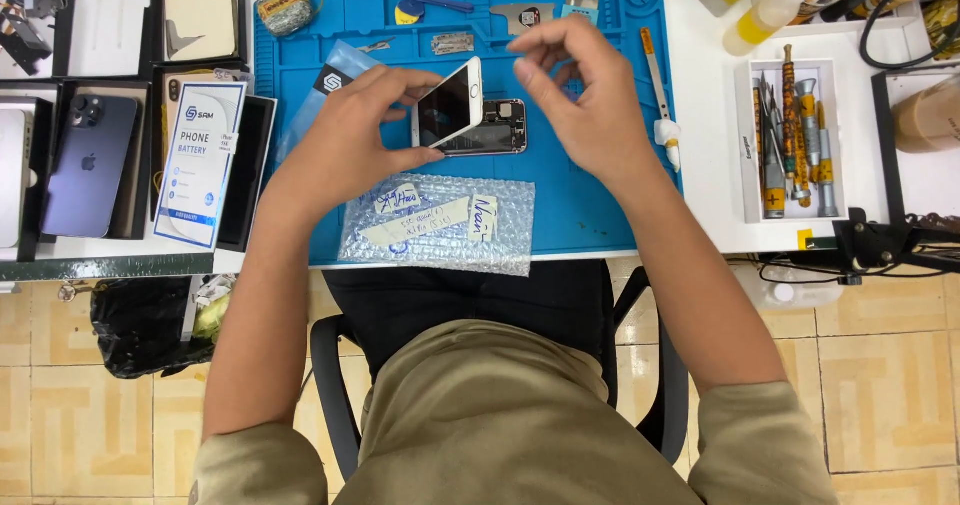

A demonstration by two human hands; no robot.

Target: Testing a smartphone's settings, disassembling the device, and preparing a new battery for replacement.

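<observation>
A blue work mat covers the middle of the white bench. On it lies an opened phone body with its inner parts showing. My left hand holds the white phone screen by its edges, tilted up over the phone body. My right hand hovers just right of the screen, thumb and fingers pinched together near its top; whether something tiny sits between them I cannot tell. A bubble-wrap bag with paper labels lies at the mat's near edge.
A white tray of screwdrivers and tweezers stands on the right. A dark blue phone and a white battery box lie on the left. Small tools and a spudger rest along the mat's far and right edges. Plastic bottles stand at the back right.
</observation>
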